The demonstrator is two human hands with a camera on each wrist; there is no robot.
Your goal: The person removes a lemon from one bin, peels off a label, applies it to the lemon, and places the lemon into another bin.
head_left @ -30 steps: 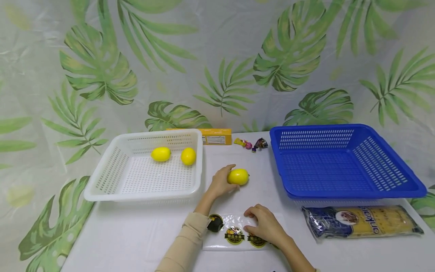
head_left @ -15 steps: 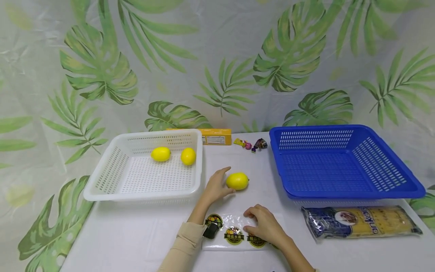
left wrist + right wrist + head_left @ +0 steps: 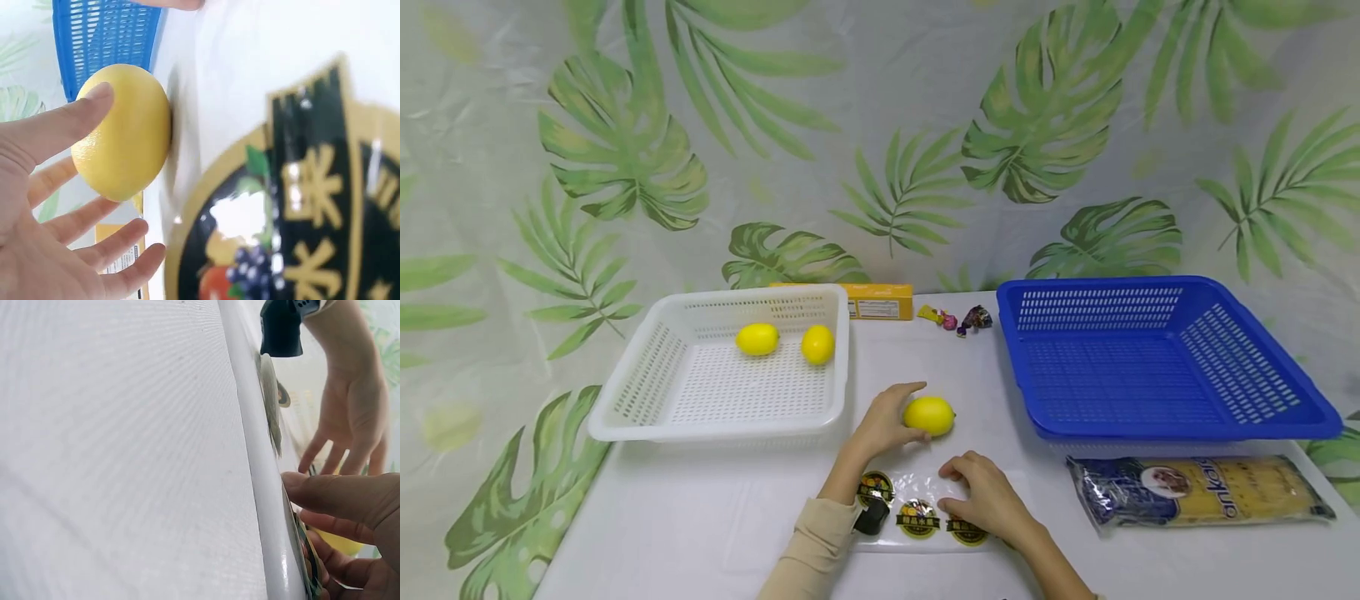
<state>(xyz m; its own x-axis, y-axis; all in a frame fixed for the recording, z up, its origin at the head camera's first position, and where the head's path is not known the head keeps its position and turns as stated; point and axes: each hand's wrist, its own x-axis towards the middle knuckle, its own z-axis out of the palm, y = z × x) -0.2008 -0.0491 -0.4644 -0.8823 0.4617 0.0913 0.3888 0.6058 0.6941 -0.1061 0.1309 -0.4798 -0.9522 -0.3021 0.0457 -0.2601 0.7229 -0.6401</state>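
Just right of the white basket, my left hand (image 3: 883, 423) holds a yellow lemon (image 3: 930, 416) low over the table. In the left wrist view the thumb lies across the lemon (image 3: 128, 137), the index finger passes behind it, and the other fingers stand apart. A clear plastic bag (image 3: 917, 485) printed with round fruit badges lies flat in front of me. My right hand (image 3: 985, 498) rests on the bag's right part with bent fingers. In the right wrist view its thumb and fingers (image 3: 337, 500) pinch the bag's edge, where a dark badge shows; the grip is partly hidden.
Two lemons (image 3: 757, 339) lie in the white basket (image 3: 602, 429) at left. A blue basket (image 3: 1150, 432) stands at right, with a spaghetti pack (image 3: 1202, 490) before it. Wrapped candies (image 3: 949, 321) and an orange box (image 3: 880, 302) are at the back.
My left hand and the lemon have come nearer to me and to the bag. The hand loosened around the lemon half a second ago and has closed in again. My right hand stays put.
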